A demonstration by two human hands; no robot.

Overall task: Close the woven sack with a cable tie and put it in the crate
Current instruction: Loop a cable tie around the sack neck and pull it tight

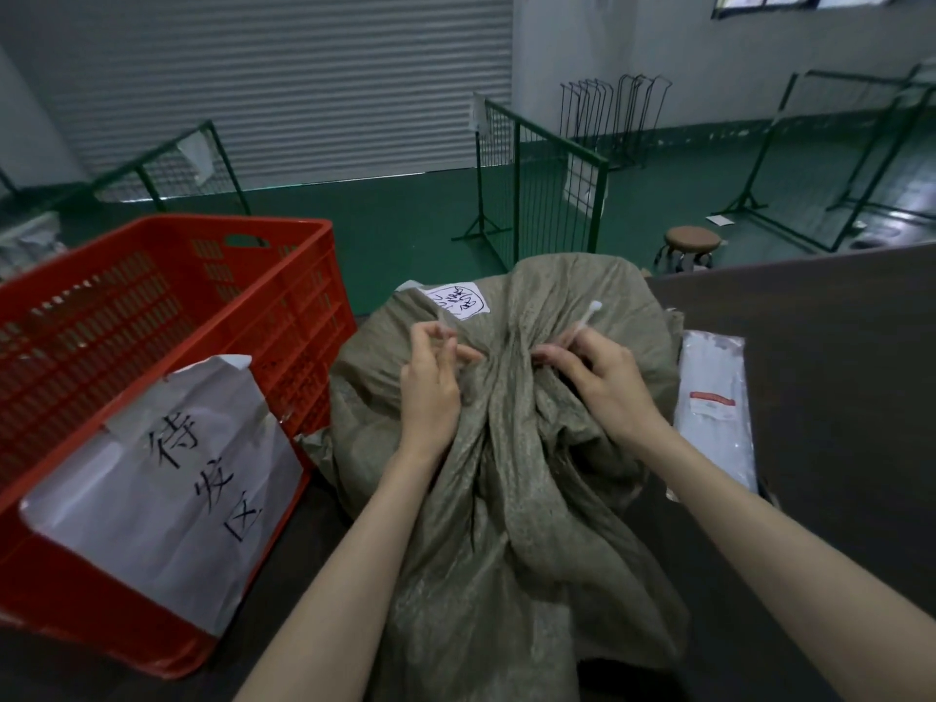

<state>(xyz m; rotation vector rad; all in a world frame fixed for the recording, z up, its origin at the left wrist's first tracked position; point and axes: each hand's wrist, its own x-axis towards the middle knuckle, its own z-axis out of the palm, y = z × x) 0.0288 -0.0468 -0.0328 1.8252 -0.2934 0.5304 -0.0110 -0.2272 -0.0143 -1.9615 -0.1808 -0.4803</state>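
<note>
An olive-green woven sack (506,473) lies in front of me with its neck bunched together in the middle. A white cable tie (590,314) runs around that neck. My right hand (602,382) pinches the tie's head end, which sticks up to the right. My left hand (430,382) pinches the other thin end on the left side of the neck. A white handwritten label (458,298) is stuck on the sack's far side. The red plastic crate (126,357) stands open to the left, touching the sack.
A white paper sign (167,494) with black characters hangs on the crate's near wall. A clear packet of cable ties (714,402) lies on the dark table (835,397) to the right. Green wire-mesh racks (537,169) and a round stool (691,243) stand on the green floor behind.
</note>
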